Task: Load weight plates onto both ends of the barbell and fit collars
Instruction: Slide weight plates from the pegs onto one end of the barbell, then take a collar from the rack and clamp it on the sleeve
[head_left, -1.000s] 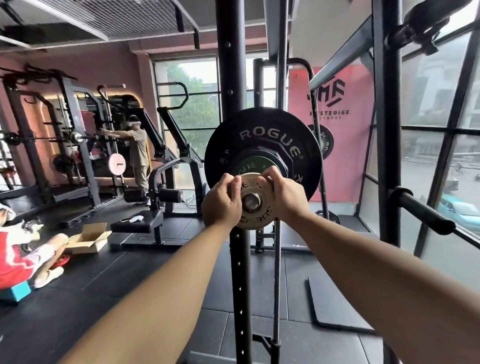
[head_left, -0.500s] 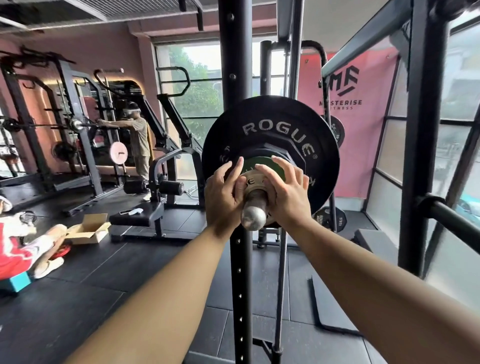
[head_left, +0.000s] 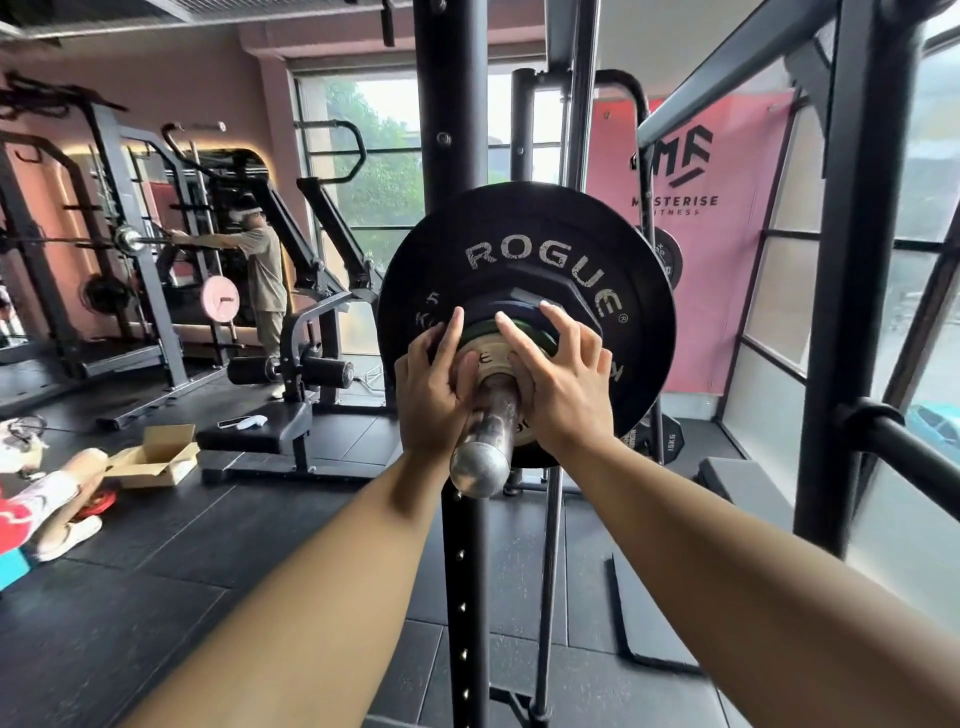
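The steel barbell sleeve (head_left: 485, 441) points toward me, its rounded end free. On it sit a large black ROGUE plate (head_left: 540, 249), a dark hexagonal plate (head_left: 524, 301), a thin green plate (head_left: 540, 338) and, outermost, a small pale plate (head_left: 491, 358). My left hand (head_left: 431, 395) and my right hand (head_left: 561, 384) press flat on the pale plate, one on each side of the sleeve, with fingers spread. No collar shows on the sleeve.
A black rack upright (head_left: 457, 571) stands just behind the sleeve, and another post with a side bar (head_left: 841, 364) rises at right. Farther back at left are a bench machine (head_left: 291, 374), a cardboard box (head_left: 156, 457), a person at a rack (head_left: 260, 270) and a seated person's legs (head_left: 47, 499).
The small pale plate has slid from the sleeve's tip inward against the green plate. Both hands went from gripping its rim to pressing flat with fingers spread, leaving more bare sleeve showing.
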